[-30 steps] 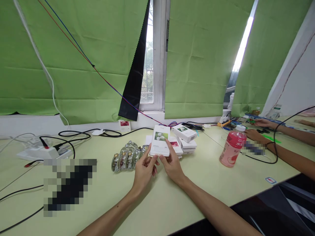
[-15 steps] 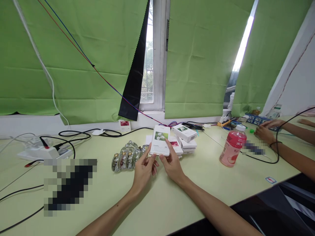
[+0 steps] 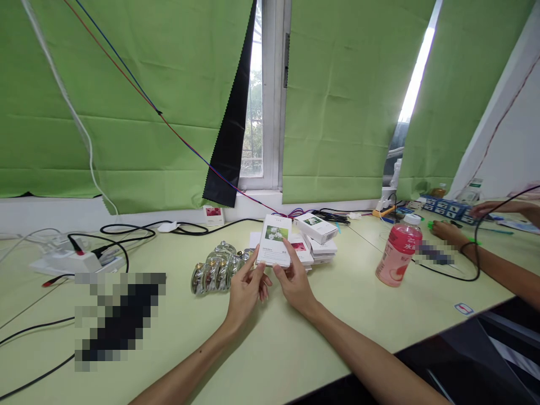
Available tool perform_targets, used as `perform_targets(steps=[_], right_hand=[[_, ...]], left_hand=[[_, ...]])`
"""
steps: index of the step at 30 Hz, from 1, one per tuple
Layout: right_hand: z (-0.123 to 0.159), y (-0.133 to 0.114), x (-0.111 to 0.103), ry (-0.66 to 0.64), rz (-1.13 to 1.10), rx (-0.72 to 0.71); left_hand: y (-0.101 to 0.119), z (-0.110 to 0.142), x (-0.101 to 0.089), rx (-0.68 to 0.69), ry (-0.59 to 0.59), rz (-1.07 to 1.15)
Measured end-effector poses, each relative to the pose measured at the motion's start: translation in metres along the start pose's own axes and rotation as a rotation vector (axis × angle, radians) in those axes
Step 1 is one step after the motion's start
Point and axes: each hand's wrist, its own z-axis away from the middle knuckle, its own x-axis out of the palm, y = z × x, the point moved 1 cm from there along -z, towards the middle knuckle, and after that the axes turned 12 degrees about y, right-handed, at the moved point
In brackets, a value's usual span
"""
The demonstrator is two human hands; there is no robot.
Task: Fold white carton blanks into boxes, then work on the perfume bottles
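Observation:
A small white box (image 3: 274,247) with a picture of white flowers on green faces me, tilted up above the table. My left hand (image 3: 248,286) grips its lower left side, thumb at the bottom edge. On the lower right, my right hand (image 3: 295,281) grips it too, with a finger along the side. Behind it lie stacked white boxes (image 3: 323,249), some with flower pictures, the top one (image 3: 316,227) lying askew. Left of the held box are several round metal pieces in clear plastic wrapping (image 3: 217,273); their exact kind is unclear.
A pink drink bottle (image 3: 399,253) stands to the right. Another person's hand (image 3: 449,233) and arm reach in at far right, near blue boxes (image 3: 453,209). A power strip (image 3: 76,259) and black cables lie left. Another small box (image 3: 214,215) leans against the wall.
My hands and the held box stay almost still. At the far right, the other person's hands have moved apart, uncovering more of the blue boxes.

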Motion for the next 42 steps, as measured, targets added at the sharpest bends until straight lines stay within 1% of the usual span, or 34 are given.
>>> perform_targets(steps=[13,26,31,42], right_hand=[[-0.0015,-0.0012,-0.0008,0.001,0.006,-0.008],[-0.0011,-0.0055,-0.0021,0.002,0.023,-0.003],[-0.001,-0.0059,-0.0019,-0.015,0.003,0.011],[-0.0008,-0.002,-0.0027,-0.007,0.02,0.006]], left_hand=[[-0.001,-0.0027,-0.0031,0.004,0.012,-0.027],[-0.0021,-0.0046,-0.0036,-0.005,0.056,-0.026],[-0.0014,-0.0033,-0.0026,0.0,0.052,-0.029],[-0.0029,-0.0028,-0.0021,0.006,0.024,-0.028]])
